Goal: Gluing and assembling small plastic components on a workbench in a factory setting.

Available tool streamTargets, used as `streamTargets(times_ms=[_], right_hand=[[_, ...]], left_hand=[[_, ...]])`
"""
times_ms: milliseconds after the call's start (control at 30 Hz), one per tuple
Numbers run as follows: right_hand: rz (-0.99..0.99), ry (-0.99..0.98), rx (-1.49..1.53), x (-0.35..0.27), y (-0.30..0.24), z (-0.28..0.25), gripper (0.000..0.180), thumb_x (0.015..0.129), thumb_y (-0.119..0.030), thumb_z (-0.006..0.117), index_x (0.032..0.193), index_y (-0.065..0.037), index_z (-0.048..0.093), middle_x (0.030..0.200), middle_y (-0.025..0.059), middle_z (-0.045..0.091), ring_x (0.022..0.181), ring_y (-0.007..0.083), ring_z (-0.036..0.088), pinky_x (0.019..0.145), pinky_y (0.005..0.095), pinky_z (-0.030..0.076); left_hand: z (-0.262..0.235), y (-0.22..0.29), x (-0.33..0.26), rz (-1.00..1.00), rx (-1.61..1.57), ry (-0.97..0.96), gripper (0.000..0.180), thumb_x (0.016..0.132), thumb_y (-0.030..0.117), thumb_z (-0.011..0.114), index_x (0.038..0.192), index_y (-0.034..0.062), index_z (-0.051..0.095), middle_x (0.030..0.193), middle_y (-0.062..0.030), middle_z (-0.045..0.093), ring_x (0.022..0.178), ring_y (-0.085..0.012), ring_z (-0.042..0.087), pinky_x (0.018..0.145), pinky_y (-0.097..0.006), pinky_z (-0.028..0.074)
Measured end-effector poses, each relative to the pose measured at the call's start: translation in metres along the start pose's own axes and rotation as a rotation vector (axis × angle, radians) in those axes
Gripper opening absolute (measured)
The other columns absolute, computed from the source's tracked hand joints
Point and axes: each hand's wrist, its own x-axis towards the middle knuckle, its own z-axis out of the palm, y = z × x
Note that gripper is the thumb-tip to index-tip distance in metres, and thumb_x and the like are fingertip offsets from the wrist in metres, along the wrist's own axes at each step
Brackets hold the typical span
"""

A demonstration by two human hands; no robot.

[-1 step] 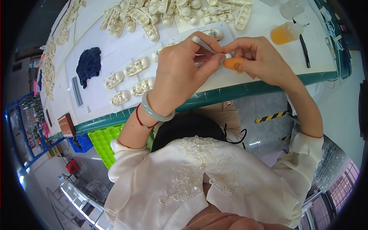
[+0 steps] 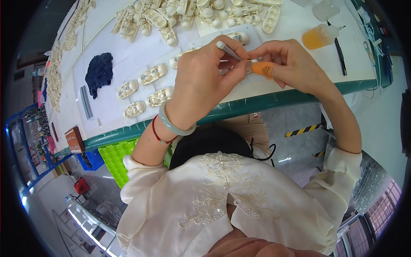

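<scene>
My left hand (image 2: 205,75) is closed, with a slim whitish-grey stick (image 2: 228,50) lying between its thumb and forefinger. At the stick's lower end its fingertips meet those of my right hand (image 2: 295,66). The right hand is closed too, its thumb wrapped in an orange finger cover (image 2: 262,68). Something small and pale shows between the fingertips, mostly hidden, and I cannot make out its kind. Beside my left wrist several cream moulded pieces with round domes, such as this cream piece (image 2: 153,73), lie in rows on a white sheet.
A heap of cream domed pieces (image 2: 171,17) covers the far side. Left on the table are a dark blue lump (image 2: 99,73) and grey strips (image 2: 86,103). A bottle of orange liquid (image 2: 317,37) and a black pen (image 2: 340,57) lie right. A green table edge (image 2: 239,102) runs before me.
The right hand and its orange-covered thumb have shifted very slightly. The left hand stays almost still, with the stick in the same grip.
</scene>
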Motion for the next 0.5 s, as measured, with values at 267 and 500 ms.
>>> streamTargets(times_ms=[267,500], right_hand=[[0.095,0.044,0.085,0.004,-0.009,0.005,0.021,0.078,-0.012,0.059,0.093,0.002,0.063,0.059,0.0020,0.053,0.040,0.0055,0.043,0.036,0.0199,0.032],[0.177,0.047,0.042,0.015,-0.014,0.006,0.016,0.074,-0.017,0.059,0.078,-0.002,0.058,0.055,0.0013,0.050,0.039,0.0057,0.041,0.035,0.0217,0.032]], left_hand=[[0.004,-0.003,0.000,0.102,0.127,0.030,0.013,0.074,0.004,0.067,0.083,0.0052,0.059,0.071,-0.0059,0.065,0.066,-0.0180,0.067,0.062,-0.024,0.054],[-0.036,0.001,0.011,-0.058,-0.314,0.135,0.016,0.075,-0.005,0.065,0.090,-0.0020,0.059,0.084,-0.0068,0.066,0.076,-0.0089,0.064,0.064,-0.018,0.050]])
